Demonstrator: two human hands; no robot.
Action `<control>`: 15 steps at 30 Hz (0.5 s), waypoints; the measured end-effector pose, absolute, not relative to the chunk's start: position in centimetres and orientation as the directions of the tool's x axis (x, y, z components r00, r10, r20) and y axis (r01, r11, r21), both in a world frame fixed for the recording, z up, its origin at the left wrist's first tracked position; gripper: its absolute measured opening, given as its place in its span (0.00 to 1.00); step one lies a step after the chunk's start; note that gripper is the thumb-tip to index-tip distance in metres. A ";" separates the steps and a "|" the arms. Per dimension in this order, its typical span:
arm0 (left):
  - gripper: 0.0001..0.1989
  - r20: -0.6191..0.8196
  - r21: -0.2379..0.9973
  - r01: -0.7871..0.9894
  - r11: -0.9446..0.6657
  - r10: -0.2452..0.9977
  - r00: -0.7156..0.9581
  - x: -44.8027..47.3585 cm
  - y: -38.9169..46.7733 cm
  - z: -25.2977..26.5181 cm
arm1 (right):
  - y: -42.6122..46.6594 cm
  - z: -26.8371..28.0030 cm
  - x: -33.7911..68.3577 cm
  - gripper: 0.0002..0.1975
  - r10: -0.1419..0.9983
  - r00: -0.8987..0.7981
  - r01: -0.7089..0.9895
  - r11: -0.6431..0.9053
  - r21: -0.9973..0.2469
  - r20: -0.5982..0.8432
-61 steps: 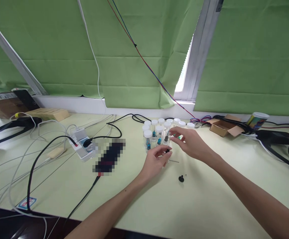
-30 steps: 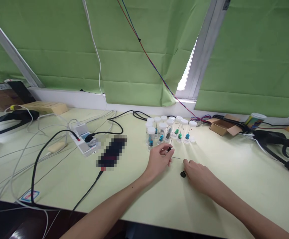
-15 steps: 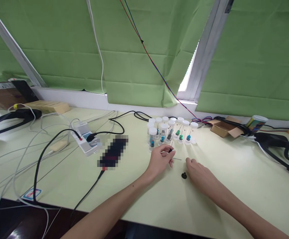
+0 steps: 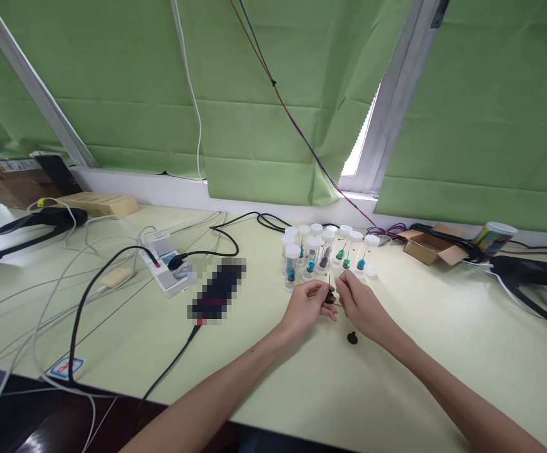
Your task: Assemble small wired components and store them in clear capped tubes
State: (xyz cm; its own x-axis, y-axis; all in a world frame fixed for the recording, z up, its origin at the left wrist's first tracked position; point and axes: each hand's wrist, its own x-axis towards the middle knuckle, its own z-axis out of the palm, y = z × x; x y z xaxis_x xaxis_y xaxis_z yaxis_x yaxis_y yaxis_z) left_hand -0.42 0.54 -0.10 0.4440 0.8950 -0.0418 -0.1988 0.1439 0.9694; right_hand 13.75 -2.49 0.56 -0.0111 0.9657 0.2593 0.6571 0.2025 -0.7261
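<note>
My left hand (image 4: 307, 304) is closed in a pinch on a small black piece with a thin upright rod (image 4: 329, 294). Close beside it, my right hand (image 4: 359, 303) has its thumb and fingers pressed together; whether anything small is in them is hidden. On the table below the right hand lies a small black round part with a stub (image 4: 352, 338). Just beyond both hands stand several clear tubes with white caps (image 4: 292, 253), holding blue, green and grey parts with thin rods. A thin metal rod partly shows between the hands.
A pixelated dark phone-like object (image 4: 219, 289) lies left of the hands, with a cable running from it. Farther left is a white power strip (image 4: 172, 280) among tangled cables. An open cardboard box (image 4: 429, 246) and a printed can (image 4: 494, 239) stand at the back right.
My right hand has moved up and left, away from the black round part, to meet the left hand at the upright rod. The left hand keeps its pinch on the black piece.
</note>
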 end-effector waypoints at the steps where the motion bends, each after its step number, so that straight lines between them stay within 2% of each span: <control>1: 0.15 -0.037 0.970 -0.197 0.139 0.894 0.447 -0.4 0.6 -0.2 | -2.5 0.3 13.7 0.13 0.962 -0.023 0.649 0.221 -0.728 0.271; 5: 0.15 -0.021 0.976 -0.182 0.117 0.888 0.459 -0.4 0.5 -0.4 | -2.6 -0.3 13.6 0.12 0.946 -0.070 0.654 0.282 -0.702 0.315; 15: 0.15 -0.021 0.988 -0.130 0.086 0.900 0.435 -0.2 0.5 -0.6 | -2.5 -0.7 13.7 0.12 0.940 -0.110 0.685 0.306 -0.661 0.322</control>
State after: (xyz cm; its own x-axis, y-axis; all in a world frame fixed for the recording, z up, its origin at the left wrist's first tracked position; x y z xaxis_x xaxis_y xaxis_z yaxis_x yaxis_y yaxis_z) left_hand -0.23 0.50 -0.56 0.4349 0.9002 -0.0209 -0.1300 0.0858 0.9878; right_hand 13.73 -2.53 -0.68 -0.1099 0.9405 0.3216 0.6849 0.3062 -0.6612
